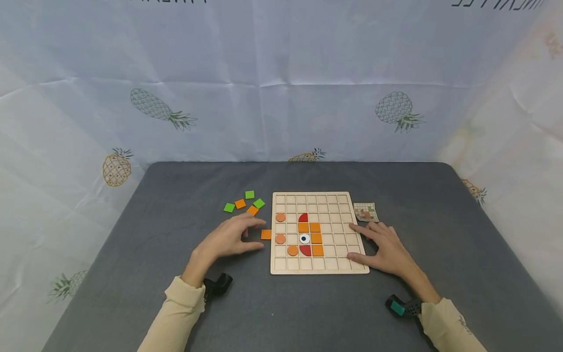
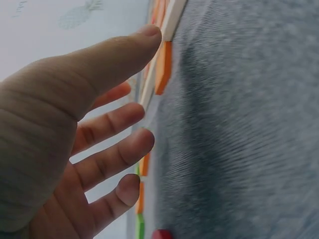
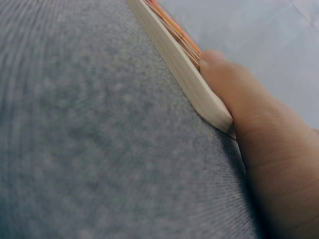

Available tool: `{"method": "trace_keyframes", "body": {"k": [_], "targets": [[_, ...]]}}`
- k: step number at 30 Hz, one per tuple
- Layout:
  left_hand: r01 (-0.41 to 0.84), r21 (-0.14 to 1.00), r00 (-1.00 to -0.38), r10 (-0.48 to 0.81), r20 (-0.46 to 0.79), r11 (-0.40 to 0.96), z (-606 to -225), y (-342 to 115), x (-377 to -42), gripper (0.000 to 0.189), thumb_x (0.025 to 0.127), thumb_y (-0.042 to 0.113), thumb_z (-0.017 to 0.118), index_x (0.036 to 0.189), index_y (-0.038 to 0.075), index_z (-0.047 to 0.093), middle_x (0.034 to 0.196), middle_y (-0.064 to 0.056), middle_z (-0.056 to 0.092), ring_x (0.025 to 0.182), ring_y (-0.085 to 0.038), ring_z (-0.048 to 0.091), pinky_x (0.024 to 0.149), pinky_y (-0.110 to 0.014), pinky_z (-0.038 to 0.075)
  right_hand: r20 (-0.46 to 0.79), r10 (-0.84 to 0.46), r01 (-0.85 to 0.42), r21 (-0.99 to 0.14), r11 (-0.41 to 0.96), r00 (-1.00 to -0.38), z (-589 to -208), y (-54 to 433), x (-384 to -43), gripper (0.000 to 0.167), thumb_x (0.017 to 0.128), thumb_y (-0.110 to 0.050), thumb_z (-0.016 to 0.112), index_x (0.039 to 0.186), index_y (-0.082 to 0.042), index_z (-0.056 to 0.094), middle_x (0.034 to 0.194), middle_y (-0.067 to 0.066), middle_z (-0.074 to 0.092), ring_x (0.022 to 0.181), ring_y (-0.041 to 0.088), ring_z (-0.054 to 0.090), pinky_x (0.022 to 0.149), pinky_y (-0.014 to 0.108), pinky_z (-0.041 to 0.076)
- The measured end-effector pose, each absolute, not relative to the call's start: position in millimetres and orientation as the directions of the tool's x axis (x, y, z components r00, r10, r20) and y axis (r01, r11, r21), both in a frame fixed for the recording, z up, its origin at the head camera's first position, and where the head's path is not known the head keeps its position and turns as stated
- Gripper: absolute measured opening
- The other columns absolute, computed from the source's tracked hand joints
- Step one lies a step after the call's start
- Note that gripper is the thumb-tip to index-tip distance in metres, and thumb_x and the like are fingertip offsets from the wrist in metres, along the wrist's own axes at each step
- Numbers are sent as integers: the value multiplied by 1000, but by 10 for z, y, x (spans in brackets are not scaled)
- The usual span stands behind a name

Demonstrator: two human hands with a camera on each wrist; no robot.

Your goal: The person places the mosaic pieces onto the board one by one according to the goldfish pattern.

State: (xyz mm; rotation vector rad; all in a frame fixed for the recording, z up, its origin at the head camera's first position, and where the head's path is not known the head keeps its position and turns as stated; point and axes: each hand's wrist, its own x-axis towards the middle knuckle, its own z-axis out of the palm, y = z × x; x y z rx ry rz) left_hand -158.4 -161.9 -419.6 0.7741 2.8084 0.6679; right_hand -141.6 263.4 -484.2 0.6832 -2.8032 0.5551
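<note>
A square wooden grid board [image 1: 336, 266] lies flat on the table, holding orange square tiles [image 1: 316, 250], orange discs [image 1: 280, 238], red quarter-round pieces [image 1: 305, 250] and an eye piece [image 1: 304, 238]. My left hand [image 1: 230, 235] hovers left of the board, thumb and fingers spread apart with nothing between them. Just beyond its fingertips, a loose orange square tile [image 1: 266, 234] lies against the board's left edge; the left wrist view shows this orange tile [image 2: 163, 68] beside the thumb. Across the board's right edge, my right hand [image 1: 387, 247] rests with thumb and fingers extended on top.
Several loose green tiles [image 1: 249, 194] and orange tiles [image 1: 240, 203] lie on the dark table [image 1: 184, 190] behind my left hand. A small pattern card [image 1: 366, 212] sits beside the board's upper right edge. A pineapple-print cloth [image 1: 281, 122] hangs behind the table.
</note>
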Motion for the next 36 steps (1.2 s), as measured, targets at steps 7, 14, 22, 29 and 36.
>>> {"method": "trace_keyframes", "body": {"k": [7,14,22,29,36], "targets": [[441,436,-863,505,-36,785,-4258,-1583,-1588,53,87,39,81,134,16,68,119,-2,66,75,-6,50,66,-23,42,280,-401,-477,-310,822,-872,-4840,2630,-1417,80,74,-55,85,143,-21,62,97,-2,58,85,10,39,76,32,22],[452,436,-861,509,-16,778,-4305,-1576,-1601,49,88,38,81,130,14,69,117,-1,67,74,-4,49,65,-21,42,304,-407,-491,-296,819,-861,-4840,2626,-1419,79,74,-54,86,142,-21,62,90,-6,53,81,7,34,76,30,20],[451,431,-863,506,-15,782,-4319,-1543,-1614,44,89,36,80,126,14,71,115,-1,68,76,-6,50,66,-22,43,325,-408,-500,-289,816,-854,-4854,2636,-1422,79,73,-53,87,142,-21,63,87,-8,49,80,5,32,75,29,18],[450,428,-864,503,-14,784,-4320,-1507,-1607,41,89,34,80,124,13,73,112,0,67,76,-6,50,66,-22,43,322,-407,-497,-285,820,-855,-4863,2632,-1423,80,73,-54,86,142,-21,63,89,-8,50,80,5,32,75,29,19],[455,415,-867,499,4,787,-4316,-1462,-1607,39,90,33,79,122,13,73,112,-1,68,79,-8,51,68,-23,43,334,-413,-509,-292,810,-847,-4856,2635,-1428,80,72,-52,87,142,-21,63,85,-8,46,78,5,28,75,29,17]]}}
